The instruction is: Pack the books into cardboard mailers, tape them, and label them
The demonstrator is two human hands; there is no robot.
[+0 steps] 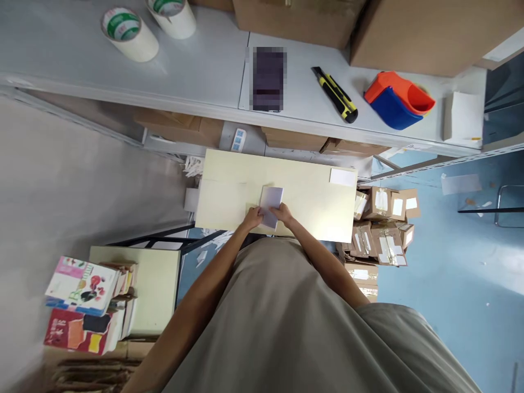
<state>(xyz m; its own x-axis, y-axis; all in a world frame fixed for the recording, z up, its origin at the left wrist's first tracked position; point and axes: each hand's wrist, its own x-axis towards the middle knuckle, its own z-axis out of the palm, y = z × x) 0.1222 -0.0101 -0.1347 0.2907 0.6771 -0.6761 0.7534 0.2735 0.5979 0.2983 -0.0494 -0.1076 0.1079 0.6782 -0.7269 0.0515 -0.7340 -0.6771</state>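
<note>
Over the near edge of a pale yellow table (pixel 307 202), a pale lavender-white paper rectangle (pixel 271 197) is held between both hands. Whether it is a single folded sheet, a pad or a thin booklet, I cannot tell. My left hand (pixel 254 218) is closed on its left edge, low down. On the opposite edge, slightly higher, my right hand (pixel 282 214) grips it with the thumb lying over the face. A small white slip of paper (pixel 343 177) rests at the table's far right corner.
A grey shelf (pixel 196 71) beyond the table carries tape rolls (pixel 137 41), a black-and-yellow utility knife (pixel 335 95), an orange-and-blue tape dispenser (pixel 397 101) and cardboard boxes (pixel 298 22). Stacked books (pixel 82 305) stand at lower left. Taped cartons (pixel 380 229) are piled on the right.
</note>
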